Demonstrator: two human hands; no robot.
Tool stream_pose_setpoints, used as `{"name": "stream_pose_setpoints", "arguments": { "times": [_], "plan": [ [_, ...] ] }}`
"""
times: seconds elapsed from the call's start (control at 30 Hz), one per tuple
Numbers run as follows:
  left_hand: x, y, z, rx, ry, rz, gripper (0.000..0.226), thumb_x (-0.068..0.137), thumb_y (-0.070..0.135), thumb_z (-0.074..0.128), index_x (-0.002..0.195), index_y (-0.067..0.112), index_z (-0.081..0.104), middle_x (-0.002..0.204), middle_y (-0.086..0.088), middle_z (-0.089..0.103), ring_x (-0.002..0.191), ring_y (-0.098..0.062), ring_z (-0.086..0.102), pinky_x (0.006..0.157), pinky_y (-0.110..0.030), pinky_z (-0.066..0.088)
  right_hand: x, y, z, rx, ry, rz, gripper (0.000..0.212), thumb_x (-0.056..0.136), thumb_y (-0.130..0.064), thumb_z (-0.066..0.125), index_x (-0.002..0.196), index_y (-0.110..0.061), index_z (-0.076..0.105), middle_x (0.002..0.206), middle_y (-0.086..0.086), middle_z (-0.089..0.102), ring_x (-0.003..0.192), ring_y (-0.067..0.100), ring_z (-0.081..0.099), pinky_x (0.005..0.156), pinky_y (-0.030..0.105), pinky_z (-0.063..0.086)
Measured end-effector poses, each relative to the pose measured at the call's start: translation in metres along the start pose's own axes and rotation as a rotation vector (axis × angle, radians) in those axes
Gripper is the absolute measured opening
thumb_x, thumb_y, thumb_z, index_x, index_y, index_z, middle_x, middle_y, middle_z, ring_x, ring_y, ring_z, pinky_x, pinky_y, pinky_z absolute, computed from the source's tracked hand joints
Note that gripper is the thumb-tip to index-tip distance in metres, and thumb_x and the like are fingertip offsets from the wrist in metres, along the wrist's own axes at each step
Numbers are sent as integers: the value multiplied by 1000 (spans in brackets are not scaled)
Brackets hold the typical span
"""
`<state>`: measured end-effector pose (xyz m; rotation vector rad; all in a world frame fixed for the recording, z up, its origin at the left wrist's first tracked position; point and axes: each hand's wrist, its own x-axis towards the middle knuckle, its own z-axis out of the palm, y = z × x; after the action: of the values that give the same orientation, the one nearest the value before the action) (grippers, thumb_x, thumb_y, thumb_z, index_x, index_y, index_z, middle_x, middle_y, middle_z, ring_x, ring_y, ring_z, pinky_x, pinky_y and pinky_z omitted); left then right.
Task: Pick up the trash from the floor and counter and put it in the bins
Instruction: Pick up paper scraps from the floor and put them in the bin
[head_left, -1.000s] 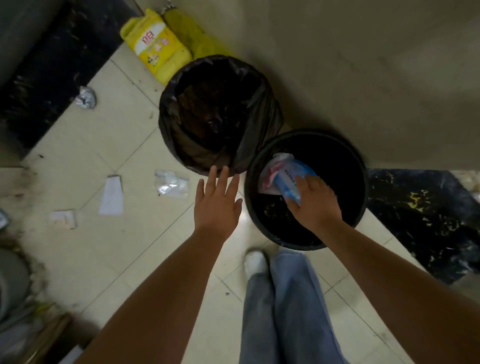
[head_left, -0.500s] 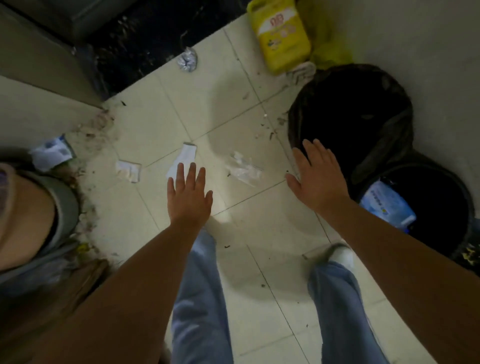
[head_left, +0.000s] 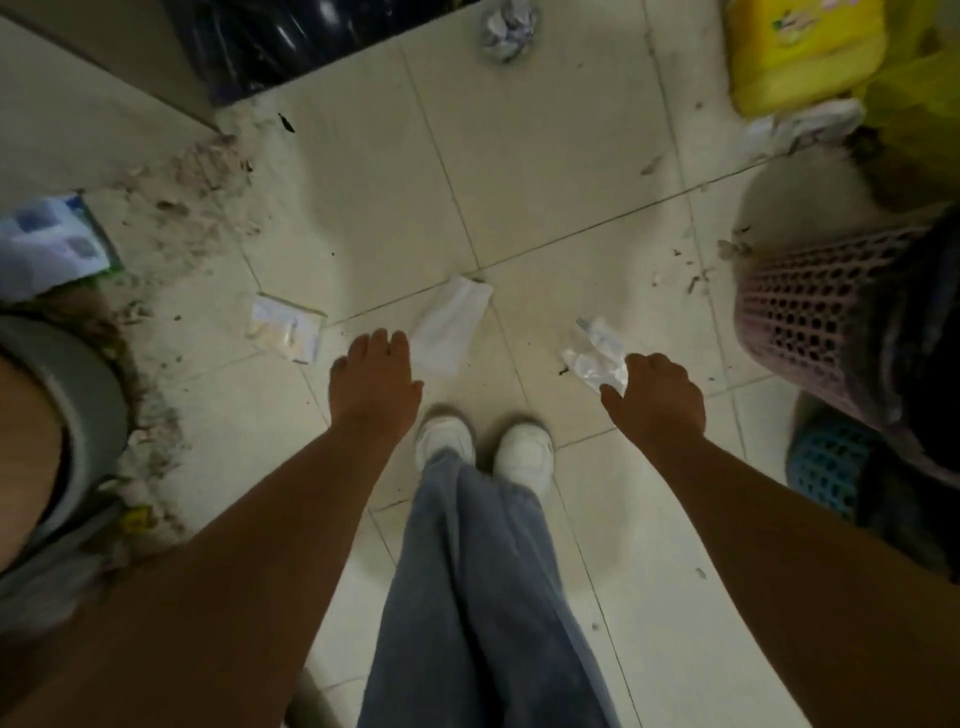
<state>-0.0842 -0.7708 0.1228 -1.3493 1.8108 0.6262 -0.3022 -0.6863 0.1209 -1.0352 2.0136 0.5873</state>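
The tiled floor fills the view, dusty with crumbs along its left side. At the right edge stands a pink mesh bin with a dark liner, and nearer, below it, a blue mesh bin. A yellow bag lies at the far right, with a crumpled white scrap just beside it. The person's jeans and white shoes sit near the centre. A printed sheet lies at the left edge. The left hand hangs palm down, fingers loosely together and empty, its fingertips just beside a white paper on the floor. The right hand reaches down with fingers curled at a clear plastic wrapper; whether it grips the wrapper cannot be told. A small packet lies left of the paper. A foil ball rests at the far edge
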Motion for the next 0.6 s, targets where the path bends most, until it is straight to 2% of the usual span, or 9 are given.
{"name": "stream_pose_setpoints", "arguments": {
  "times": [0.1,0.2,0.27,0.33,0.37,0.43,0.5,0.6],
  "plan": [
    [48,9,36,-20,-8,3,44,97,32,46,130,3,39,129,-14,51,118,-26,50,93,-34,49,52,-6,44,-26,26,16,43,92,-32,49,123,-2,45,122,20,53,113,35,51,92,42,44],
    [92,13,65,-11,62,20,43,98,32,45,129,3,41,128,-15,51,117,-27,50,91,-34,50,90,-2,84,-55,105,-1,50,88,-27,57,126,4,42,125,28,51,112,41,51,89,46,47],
    [117,13,81,-40,109,37,47,97,29,48,134,2,38,132,-17,49,120,-30,47,93,-38,49,110,6,111,-69,205,-65,53,81,-25,64,119,8,49,119,34,57,103,46,59,79,51,54],
    [134,13,93,-72,144,69,44,96,22,50,132,-2,43,129,-23,53,117,-36,51,90,-44,49,121,13,131,-96,278,-81,51,82,-31,56,116,8,52,115,33,60,98,45,63,72,48,57],
    [139,13,98,-85,166,92,38,96,17,51,127,-4,49,121,-26,58,110,-39,56,85,-46,51,124,14,137,-69,288,-73,49,83,-28,56,116,7,51,117,33,59,101,45,61,74,48,57],
    [145,13,104,-86,210,126,26,96,9,49,113,-7,60,106,-28,65,95,-40,62,77,-45,53,129,14,143,9,300,-34,45,80,-17,67,114,8,52,116,36,57,101,49,58,77,52,55],
    [147,14,107,-94,218,129,26,99,10,43,110,-5,62,105,-24,66,94,-36,63,77,-42,53,132,15,145,39,319,-9,37,79,-10,70,106,10,56,107,36,60,94,49,59,76,52,54],
    [143,17,105,-89,201,127,30,101,16,38,113,1,60,109,-18,64,98,-31,62,80,-37,52,136,15,144,17,328,-50,12,79,4,63,89,12,60,89,33,64,80,45,62,72,49,52]
  ]
}}
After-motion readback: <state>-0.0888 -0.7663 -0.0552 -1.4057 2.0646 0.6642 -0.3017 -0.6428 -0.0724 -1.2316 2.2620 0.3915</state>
